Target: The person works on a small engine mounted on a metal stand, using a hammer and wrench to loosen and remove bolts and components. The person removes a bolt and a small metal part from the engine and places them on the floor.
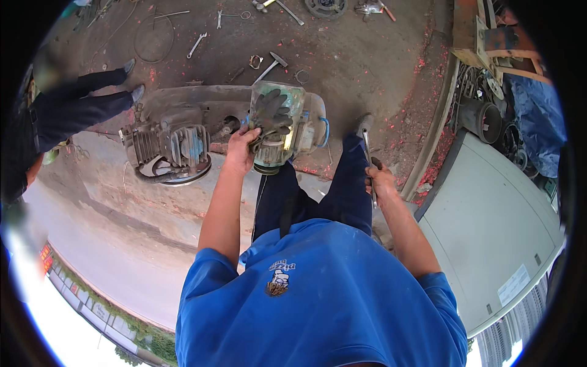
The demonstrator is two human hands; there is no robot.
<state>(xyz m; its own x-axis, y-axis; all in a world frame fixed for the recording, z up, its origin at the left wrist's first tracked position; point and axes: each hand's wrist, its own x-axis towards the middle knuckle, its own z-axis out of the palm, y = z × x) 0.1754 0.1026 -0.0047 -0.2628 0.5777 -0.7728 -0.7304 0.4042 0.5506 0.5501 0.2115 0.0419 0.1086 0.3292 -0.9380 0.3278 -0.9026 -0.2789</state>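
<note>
A dark work glove point(272, 110) lies over the greenish plate on top of an electric motor point(269, 153) in front of me. My left hand point(241, 148) is at the glove's near edge with its fingers closed, seemingly on the glove; the fingertips are partly hidden. My right hand point(381, 180), off to the right beside my knee, is wrapped round a long metal ratchet wrench point(367, 147), whose head points away from me. Left of the motor sits a greasy compressor pump point(174, 147) with finned cylinders, on a dirty tank point(202, 95).
A hammer point(272, 64), a spanner point(196, 46) and several other tools lie on the grimy floor ahead. Another person's legs point(85, 92) stand at the left. On the right is a large pale metal cabinet point(489, 214), with a blue tarp point(538, 113) beyond it.
</note>
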